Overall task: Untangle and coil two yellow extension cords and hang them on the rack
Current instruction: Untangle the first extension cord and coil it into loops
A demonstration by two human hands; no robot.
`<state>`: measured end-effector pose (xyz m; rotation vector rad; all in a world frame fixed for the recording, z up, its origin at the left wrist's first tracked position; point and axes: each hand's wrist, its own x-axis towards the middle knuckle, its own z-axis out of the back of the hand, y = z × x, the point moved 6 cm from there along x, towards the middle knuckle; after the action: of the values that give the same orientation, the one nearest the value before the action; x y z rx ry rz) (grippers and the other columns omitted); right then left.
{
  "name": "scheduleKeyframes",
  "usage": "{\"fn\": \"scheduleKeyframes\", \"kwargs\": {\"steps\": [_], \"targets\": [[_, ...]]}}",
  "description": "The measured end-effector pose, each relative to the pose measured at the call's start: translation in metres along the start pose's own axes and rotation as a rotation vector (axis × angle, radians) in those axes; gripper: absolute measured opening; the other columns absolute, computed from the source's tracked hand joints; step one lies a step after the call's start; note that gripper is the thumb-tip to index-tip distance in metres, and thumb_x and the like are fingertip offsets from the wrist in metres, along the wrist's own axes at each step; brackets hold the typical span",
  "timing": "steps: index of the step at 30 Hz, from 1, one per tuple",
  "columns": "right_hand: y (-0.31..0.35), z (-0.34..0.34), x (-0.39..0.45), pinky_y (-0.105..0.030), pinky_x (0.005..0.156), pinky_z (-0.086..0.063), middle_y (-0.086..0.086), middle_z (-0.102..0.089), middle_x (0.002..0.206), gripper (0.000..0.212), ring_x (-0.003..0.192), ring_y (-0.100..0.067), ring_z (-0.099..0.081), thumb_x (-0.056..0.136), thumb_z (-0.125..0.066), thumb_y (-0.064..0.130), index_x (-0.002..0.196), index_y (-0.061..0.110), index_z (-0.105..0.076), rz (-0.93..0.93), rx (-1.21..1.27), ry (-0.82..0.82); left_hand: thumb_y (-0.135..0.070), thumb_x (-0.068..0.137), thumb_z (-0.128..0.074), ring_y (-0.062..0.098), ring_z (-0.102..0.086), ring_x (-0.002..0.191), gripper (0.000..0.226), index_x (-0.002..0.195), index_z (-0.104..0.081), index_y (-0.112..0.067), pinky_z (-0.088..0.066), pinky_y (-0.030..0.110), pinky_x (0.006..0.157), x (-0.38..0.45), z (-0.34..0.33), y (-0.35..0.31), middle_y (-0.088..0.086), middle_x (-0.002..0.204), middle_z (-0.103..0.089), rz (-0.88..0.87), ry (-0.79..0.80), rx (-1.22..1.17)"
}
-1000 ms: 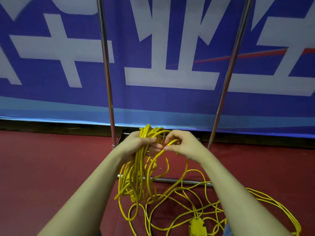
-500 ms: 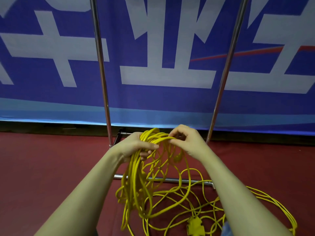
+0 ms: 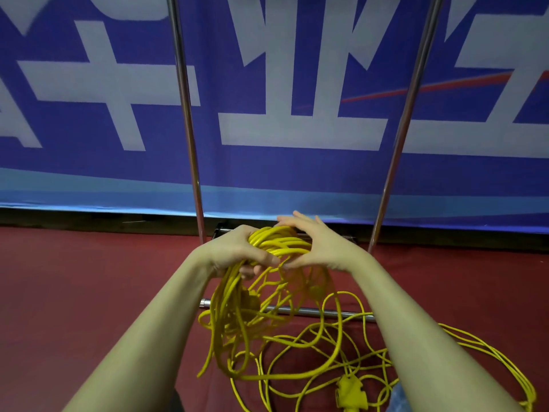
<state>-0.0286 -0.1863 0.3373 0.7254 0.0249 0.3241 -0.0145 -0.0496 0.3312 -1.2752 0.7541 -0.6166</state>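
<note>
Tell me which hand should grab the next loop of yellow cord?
The right hand, probably. Its fingers are straight and free, while the left hand grips the coiled bundle. Loose cord lies on the floor below.

This looks like a big hall or event room, not a home. A huge blue banner (image 3: 267,162) with giant white letters fills the wall from 9 o'clock across 12 to 3 o'clock. The floor (image 3: 74,292) is dark red. Shiny metal rack poles (image 3: 185,114) stand at 12 o'clock by the banner.
</note>
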Motion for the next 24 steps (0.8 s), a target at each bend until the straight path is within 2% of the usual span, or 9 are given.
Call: {"fn": "scheduleKeyframes", "kwargs": {"steps": [2, 3, 5, 10, 13, 17, 19, 21, 24], "targets": [[0.004, 0.001, 0.0, -0.03, 0.115, -0.007, -0.001, -0.059, 0.128, 0.058, 0.119, -0.007, -0.052, 0.07, -0.083, 0.013, 0.119, 0.019, -0.052, -0.032, 0.157, 0.03, -0.005, 0.068, -0.069, 0.01, -0.034, 0.028, 0.019, 0.054, -0.063, -0.016, -0.033, 0.018, 0.035, -0.002, 0.001, -0.002, 0.007, 0.043, -0.05, 0.002, -0.003, -0.022], [0.006, 0.001, 0.0, -0.035, 0.111, -0.025, -0.002, -0.064, 0.115, 0.053, 0.107, -0.014, -0.061, 0.069, -0.082, 0.007, 0.113, 0.015, -0.053, -0.042, 0.252, 0.034, -0.004, 0.069, -0.068, 0.01, -0.034, 0.028, 0.018, 0.055, -0.063, -0.015, -0.033, 0.017, 0.035, -0.003, 0.001, -0.003, 0.007, 0.043, -0.05, 0.003, -0.002, -0.033], [0.009, -0.002, 0.0, -0.037, 0.089, -0.048, -0.002, -0.066, 0.095, 0.044, 0.087, -0.017, -0.063, 0.069, -0.081, 0.0, 0.102, 0.015, -0.055, -0.065, 0.383, 0.046, -0.003, 0.069, -0.068, 0.011, -0.036, 0.028, 0.016, 0.057, -0.063, -0.012, -0.034, 0.018, 0.035, -0.005, 0.003, -0.005, 0.009, 0.043, -0.051, 0.004, -0.005, -0.041], [0.008, -0.006, 0.005, -0.035, 0.07, -0.042, -0.006, -0.059, 0.074, 0.02, 0.073, -0.018, -0.053, 0.069, -0.08, 0.008, 0.079, 0.012, -0.063, -0.071, 0.38, 0.062, -0.004, 0.065, -0.071, 0.013, -0.042, 0.031, 0.008, 0.063, -0.064, -0.007, -0.037, 0.018, 0.036, -0.006, 0.015, -0.006, 0.012, 0.049, -0.054, 0.001, -0.111, -0.037], [0.008, -0.013, 0.002, -0.033, 0.063, -0.047, -0.011, -0.063, 0.072, 0.029, 0.067, -0.021, -0.059, 0.065, -0.073, 0.016, 0.089, 0.002, -0.062, -0.099, 0.469, 0.146, -0.009, 0.057, -0.079, 0.013, -0.046, 0.035, 0.012, 0.06, -0.068, -0.012, -0.04, 0.019, 0.038, -0.007, 0.02, -0.011, 0.009, 0.05, -0.055, -0.057, -0.156, -0.01], [0.016, -0.009, 0.001, -0.022, 0.049, -0.048, 0.001, -0.052, 0.057, 0.019, 0.048, -0.01, -0.052, 0.072, -0.071, 0.008, 0.086, 0.004, -0.059, -0.069, 0.728, 0.092, -0.03, 0.047, -0.084, 0.017, -0.062, 0.051, 0.044, 0.081, -0.067, -0.007, -0.05, 0.023, 0.051, -0.008, 0.032, -0.012, 0.01, 0.059, -0.063, -0.116, -0.182, 0.0], [0.016, -0.003, 0.001, -0.02, 0.048, -0.047, 0.003, -0.05, 0.054, 0.025, 0.044, -0.008, -0.05, 0.07, -0.069, 0.011, 0.09, 0.001, -0.059, -0.059, 0.784, 0.028, -0.042, 0.042, -0.093, 0.022, -0.069, 0.069, 0.071, 0.095, -0.065, -0.004, -0.055, 0.029, 0.064, -0.011, 0.034, -0.004, 0.015, 0.075, -0.07, -0.085, -0.126, 0.007], [0.013, 0.005, -0.001, -0.021, 0.049, -0.048, 0.003, -0.049, 0.051, 0.02, 0.041, -0.008, -0.047, 0.069, -0.067, 0.011, 0.084, 0.001, -0.058, -0.05, 0.845, -0.034, -0.047, 0.04, -0.094, 0.021, -0.07, 0.08, 0.082, 0.1, -0.061, -0.001, -0.055, 0.029, 0.072, -0.012, 0.032, 0.006, 0.012, 0.085, -0.072, -0.036, -0.051, 0.05], [0.007, 0.014, -0.002, -0.026, 0.053, -0.051, 0.0, -0.046, 0.048, 0.01, 0.039, -0.011, -0.042, 0.072, -0.064, 0.011, 0.074, 0.004, -0.057, -0.035, 0.93, -0.108, -0.032, 0.047, -0.084, 0.007, -0.066, 0.071, 0.059, 0.094, -0.06, -0.006, -0.05, 0.019, 0.067, -0.009, 0.024, 0.012, -0.004, 0.075, -0.068, -0.003, -0.01, 0.117]]}}
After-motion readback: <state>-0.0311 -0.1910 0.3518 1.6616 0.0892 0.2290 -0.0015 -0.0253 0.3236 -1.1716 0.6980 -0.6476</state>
